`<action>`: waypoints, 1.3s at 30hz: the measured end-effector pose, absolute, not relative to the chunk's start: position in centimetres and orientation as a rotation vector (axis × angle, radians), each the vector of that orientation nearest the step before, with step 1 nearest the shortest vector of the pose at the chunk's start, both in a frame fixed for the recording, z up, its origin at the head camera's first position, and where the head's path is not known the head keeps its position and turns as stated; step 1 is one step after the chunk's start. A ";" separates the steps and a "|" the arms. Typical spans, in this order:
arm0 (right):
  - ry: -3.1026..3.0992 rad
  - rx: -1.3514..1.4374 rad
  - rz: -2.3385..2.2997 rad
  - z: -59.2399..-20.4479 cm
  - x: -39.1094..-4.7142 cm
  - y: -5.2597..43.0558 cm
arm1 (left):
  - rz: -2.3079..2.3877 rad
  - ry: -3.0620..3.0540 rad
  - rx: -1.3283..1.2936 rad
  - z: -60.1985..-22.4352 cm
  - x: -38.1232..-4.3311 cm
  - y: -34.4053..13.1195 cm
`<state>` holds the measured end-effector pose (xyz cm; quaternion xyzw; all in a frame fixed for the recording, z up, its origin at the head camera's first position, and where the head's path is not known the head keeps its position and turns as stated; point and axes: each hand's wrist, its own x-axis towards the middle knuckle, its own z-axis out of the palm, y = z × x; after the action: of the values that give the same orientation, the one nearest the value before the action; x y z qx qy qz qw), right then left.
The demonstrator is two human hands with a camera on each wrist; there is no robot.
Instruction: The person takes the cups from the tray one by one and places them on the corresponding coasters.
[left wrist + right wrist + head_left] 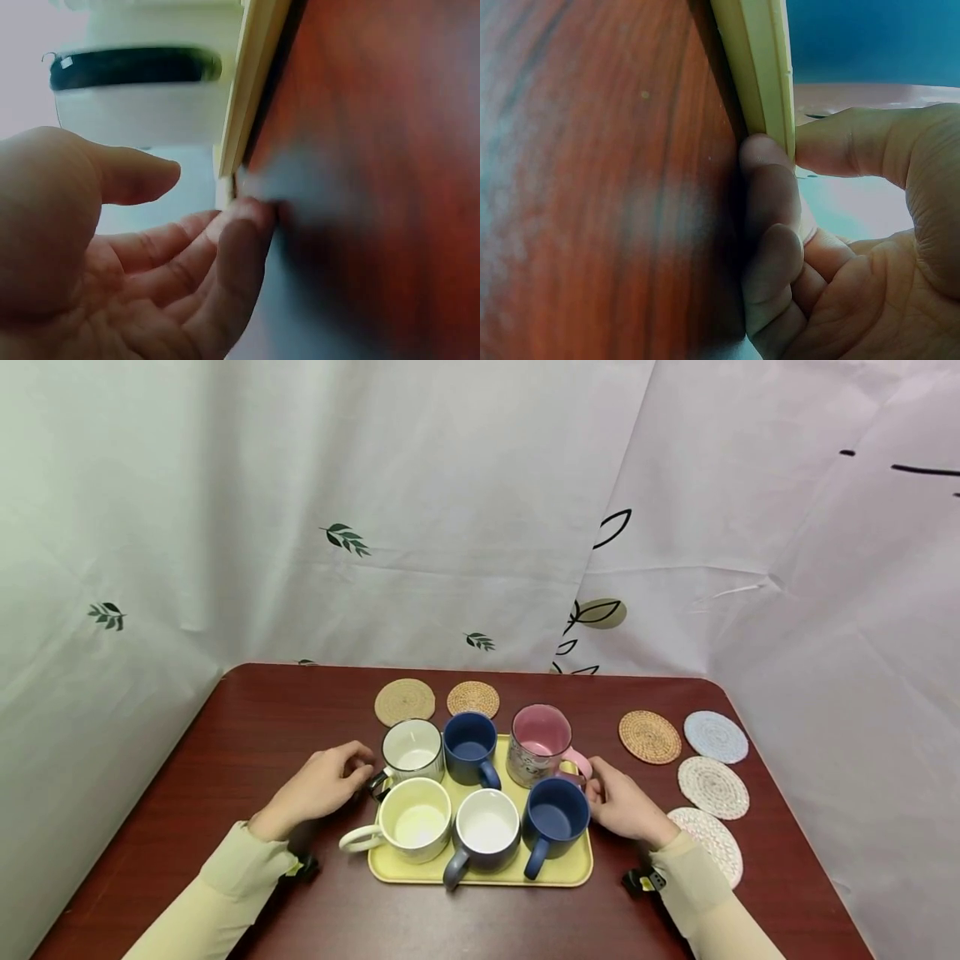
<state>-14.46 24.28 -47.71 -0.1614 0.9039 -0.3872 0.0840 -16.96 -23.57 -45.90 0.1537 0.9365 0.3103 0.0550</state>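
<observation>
Several mugs stand on a yellow tray (566,875). The back row has a white mug (412,750), a navy mug (467,745) and a pink mug (536,752). In front are a cream mug (414,822), a grey mug (489,835) with a white inside and another navy mug (557,818). My right hand (626,806) pinches the tray's right edge, thumb (855,142) above and fingers (772,202) underneath. My left hand (322,785) is at the tray's left side; in the left wrist view its fingertips are at the edge and the thumb (142,174) stays apart.
Two woven coasters, one greenish (405,702) and one tan (473,698), lie behind the tray. On the right are another tan coaster (649,737), a light blue one (716,736) and two whitish ones, one (713,787) above the other. A pale curtain (450,527) hangs behind the dark red table (247,727).
</observation>
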 end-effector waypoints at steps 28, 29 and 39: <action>2.705 -0.455 -1.150 -47.7 -14.2 24.2 | 1.361 2.428 0.427 -47.8 -14.6 -23.4; 2.706 -0.453 -1.150 -47.8 -14.2 24.3 | 1.356 2.439 0.431 -47.8 -14.5 -23.3; 2.703 -0.462 -1.154 -47.6 -14.3 24.3 | 1.369 2.415 0.471 -48.0 -14.4 -23.3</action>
<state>-14.32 24.26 -47.61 -0.1548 0.9054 -0.3865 0.0833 -14.42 -23.31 -48.00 0.1650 0.8463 0.4798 0.1622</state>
